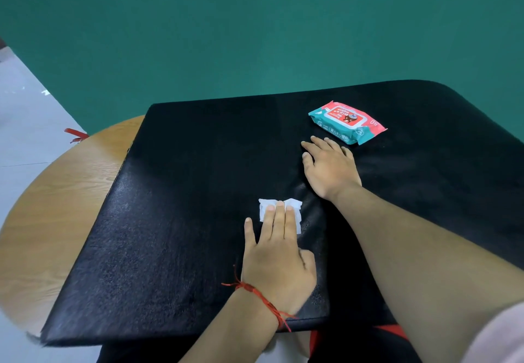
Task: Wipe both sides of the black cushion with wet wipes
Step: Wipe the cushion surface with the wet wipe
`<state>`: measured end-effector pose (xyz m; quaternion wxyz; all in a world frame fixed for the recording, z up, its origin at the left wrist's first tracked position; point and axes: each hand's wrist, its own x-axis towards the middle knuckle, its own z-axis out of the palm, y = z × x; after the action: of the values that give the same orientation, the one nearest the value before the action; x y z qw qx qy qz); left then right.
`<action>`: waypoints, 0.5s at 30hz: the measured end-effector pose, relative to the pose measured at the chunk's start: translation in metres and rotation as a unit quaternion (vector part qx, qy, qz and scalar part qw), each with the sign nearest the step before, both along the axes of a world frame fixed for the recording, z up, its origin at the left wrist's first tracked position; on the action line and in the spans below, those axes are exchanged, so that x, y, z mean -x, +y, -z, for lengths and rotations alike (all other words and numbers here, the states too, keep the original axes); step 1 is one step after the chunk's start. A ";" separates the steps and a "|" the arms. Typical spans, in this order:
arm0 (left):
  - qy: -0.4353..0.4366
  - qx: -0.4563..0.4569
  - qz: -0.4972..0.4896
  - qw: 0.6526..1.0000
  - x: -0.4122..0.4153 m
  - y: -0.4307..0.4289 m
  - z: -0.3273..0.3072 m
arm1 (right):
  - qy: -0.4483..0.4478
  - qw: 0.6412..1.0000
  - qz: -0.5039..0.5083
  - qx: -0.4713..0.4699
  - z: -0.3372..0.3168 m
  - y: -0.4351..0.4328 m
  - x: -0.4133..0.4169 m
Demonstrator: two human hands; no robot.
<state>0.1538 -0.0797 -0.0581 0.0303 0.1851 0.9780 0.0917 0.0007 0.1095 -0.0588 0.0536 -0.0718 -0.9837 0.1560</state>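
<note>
Black cushion [184,221]: flat on wooden table [71,192] — near edge overhangs it.
Wet wipe [295,209]: mid-cushion, under left hand [279,257], fingers [279,218] straight, pressed together.
Right hand [330,167]: flat, fingers [317,143] spread, near wipes pack [347,121].
Room: bare cushion leftward.

Left hand [279,257] palm down, three fingers straight and together, thumb spread wide, right hand [330,165] flat farther ahead, fingers extended, forearm bare
</note>
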 end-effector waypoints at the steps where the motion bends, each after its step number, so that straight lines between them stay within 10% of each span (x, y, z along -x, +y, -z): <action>1: 0.002 0.000 0.000 1.000 -0.005 -0.001 0.001 | 0.001 1.000 0.000 -0.001 0.000 0.000 0.000; 15: -0.004 -0.004 0.004 1.000 -0.070 -0.006 -0.004 | 0.001 1.000 -0.003 0.005 0.000 0.001 -0.001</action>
<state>0.2236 -0.0857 -0.0544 0.0334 0.1892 0.9766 0.0965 0.0016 0.1101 -0.0585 0.0535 -0.0694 -0.9831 0.1606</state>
